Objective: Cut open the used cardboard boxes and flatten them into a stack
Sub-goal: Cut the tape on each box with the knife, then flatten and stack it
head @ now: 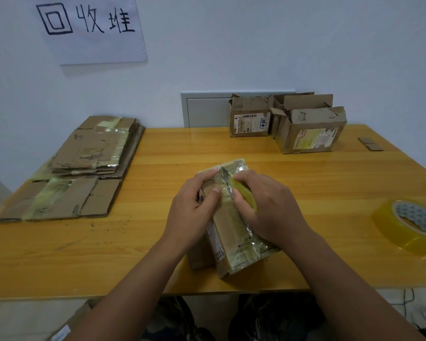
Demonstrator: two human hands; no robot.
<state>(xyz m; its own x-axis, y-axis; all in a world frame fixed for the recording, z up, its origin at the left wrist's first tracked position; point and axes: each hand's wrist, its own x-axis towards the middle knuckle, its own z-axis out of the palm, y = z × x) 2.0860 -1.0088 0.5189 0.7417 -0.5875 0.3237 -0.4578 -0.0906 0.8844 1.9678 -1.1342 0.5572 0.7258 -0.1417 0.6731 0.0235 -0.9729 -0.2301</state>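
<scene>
— Where is the taped box [234, 225] found?
— On the worktop [305, 183], near its front edge, gripped by the left hand [192, 207]. A yellow cutter [246, 195] is clasped in the right hand [268, 207], its blade laid against the tape.

A wooden table [305, 183] with a glossy yellow-orange top carried everything. A taped cardboard box [234, 232] rested on it near the front edge. Far left of that box, a stack of flattened cardboard [84, 168] lay along the table's left side. Beyond the box, toward the wall, stood three opened boxes [288, 124] close together. To their right lay a small cardboard scrap [370, 143]. Right of the taped box, at the table's edge, sat a roll of clear tape [408, 225].
</scene>
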